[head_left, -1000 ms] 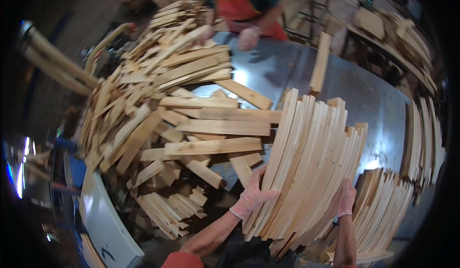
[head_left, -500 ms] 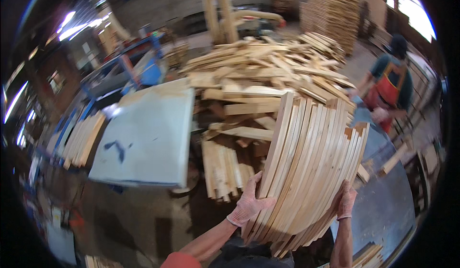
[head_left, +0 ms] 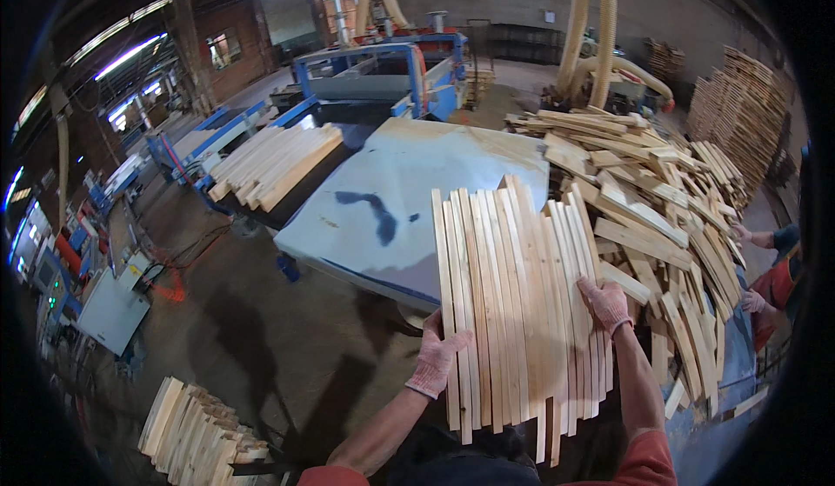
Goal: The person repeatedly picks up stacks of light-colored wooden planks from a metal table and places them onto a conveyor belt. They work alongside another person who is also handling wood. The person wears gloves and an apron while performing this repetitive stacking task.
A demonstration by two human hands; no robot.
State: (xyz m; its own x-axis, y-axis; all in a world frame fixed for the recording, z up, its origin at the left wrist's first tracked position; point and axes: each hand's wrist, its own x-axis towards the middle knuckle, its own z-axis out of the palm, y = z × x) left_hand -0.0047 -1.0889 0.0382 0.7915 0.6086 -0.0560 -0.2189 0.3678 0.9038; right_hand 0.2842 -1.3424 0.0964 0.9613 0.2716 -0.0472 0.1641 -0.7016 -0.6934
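Observation:
A wide bundle of pale wooden strips [head_left: 513, 303], standing side by side with uneven ends, is held up in front of me between both hands. My left hand [head_left: 437, 356], in a pinkish knitted glove, presses against the bundle's left side with its thumb over the front. On the opposite side my right hand [head_left: 606, 303], gloved alike, grips the outer strips, thumb across their face. Just beyond the bundle lies a pale table top [head_left: 348, 225] with a dark blue stain. Part of that surface is hidden behind the strips.
A heap of loose wooden pieces [head_left: 661, 190] rises at right, near a co-worker [head_left: 783, 286] at a blue-grey bench. More strips [head_left: 278, 164] lie on the blue machine's dark bed [head_left: 348, 138]. A stack of strips [head_left: 200, 434] stands low at left, and a control box [head_left: 113, 312] stands farther left.
My view has swung left, bringing the pale table and blue machine toward the middle. The bundle, still between both hands, is now in front of the table, and my right hand is higher on it.

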